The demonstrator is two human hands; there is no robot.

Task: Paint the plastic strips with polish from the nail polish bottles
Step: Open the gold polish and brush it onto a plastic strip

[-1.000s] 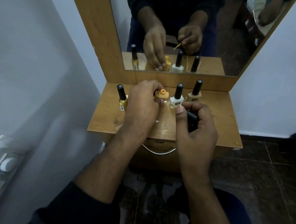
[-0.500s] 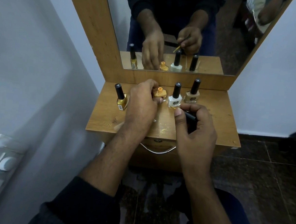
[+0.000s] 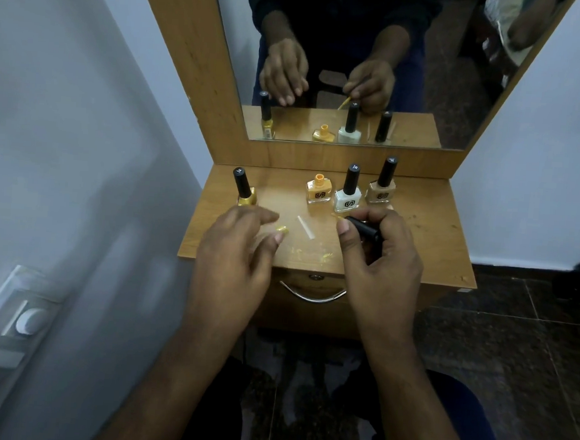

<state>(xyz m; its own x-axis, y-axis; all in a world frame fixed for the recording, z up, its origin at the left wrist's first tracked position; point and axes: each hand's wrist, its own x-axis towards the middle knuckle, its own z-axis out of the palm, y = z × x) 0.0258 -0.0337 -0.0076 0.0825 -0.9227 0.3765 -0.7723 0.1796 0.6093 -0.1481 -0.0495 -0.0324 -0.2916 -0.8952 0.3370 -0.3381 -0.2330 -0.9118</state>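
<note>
Head view: L hand fingers loose nr clear strip, R hand clamped on brush cap, tabletop front edge below

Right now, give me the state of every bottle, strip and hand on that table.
orange bottle: uncapped, upright
white bottle: capped, upright
beige bottle: capped, upright
gold bottle: capped, upright
clear strip: flat, unpainted
yellow strip: painted, at left fingertips
left hand: open
right hand: gripping the brush cap

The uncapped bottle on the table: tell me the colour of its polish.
Orange-yellow. The uncapped bottle shows it best directly in the head view, less clearly in the mirror reflection.
</note>
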